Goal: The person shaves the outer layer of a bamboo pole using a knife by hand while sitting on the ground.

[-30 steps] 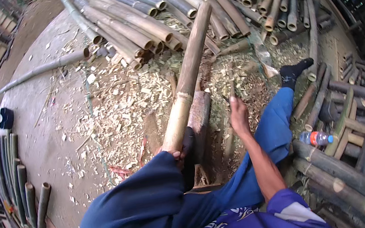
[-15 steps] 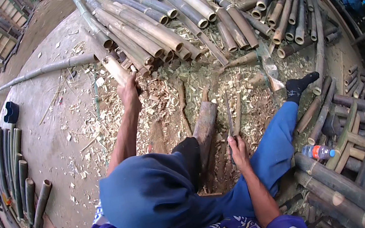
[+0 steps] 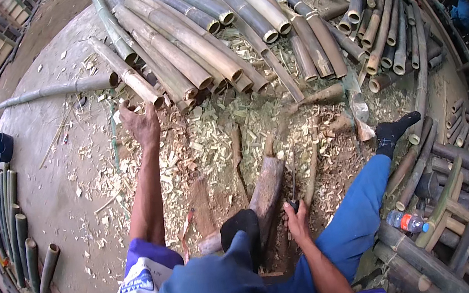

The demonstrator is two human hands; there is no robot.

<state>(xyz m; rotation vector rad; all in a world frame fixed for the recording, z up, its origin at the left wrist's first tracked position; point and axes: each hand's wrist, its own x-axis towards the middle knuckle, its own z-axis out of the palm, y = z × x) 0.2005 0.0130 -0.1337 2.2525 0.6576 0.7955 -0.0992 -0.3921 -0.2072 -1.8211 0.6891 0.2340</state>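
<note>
My left hand [image 3: 142, 124] reaches out on the far left with thumb and fingers apart and nothing between them. Just beyond its fingertips lies the cut end of a bamboo pole [image 3: 129, 74]. My right hand [image 3: 298, 220] is closed round the dark handle of a long, thin-bladed knife [image 3: 294, 180], held low between my legs with the blade pointing away. Left of the knife, a thick wooden block [image 3: 266, 182] slants over the ground beside my dark-socked foot. A thin stick [image 3: 312, 174] lies to the knife's right.
Stacked bamboo poles [image 3: 193, 48] fill the far side, with more bundles [image 3: 390, 21] at far right. Wood chips [image 3: 197, 146] litter the ground. A plastic bottle [image 3: 406, 221] rests among bamboo at right. Upright bamboo pieces [image 3: 8, 221] and a dark container [image 3: 3, 148] are at left.
My left hand has let go of the bamboo pole, which now lies by the stack, and has drawn back slightly left. My right hand keeps the knife, a little lower in view.
</note>
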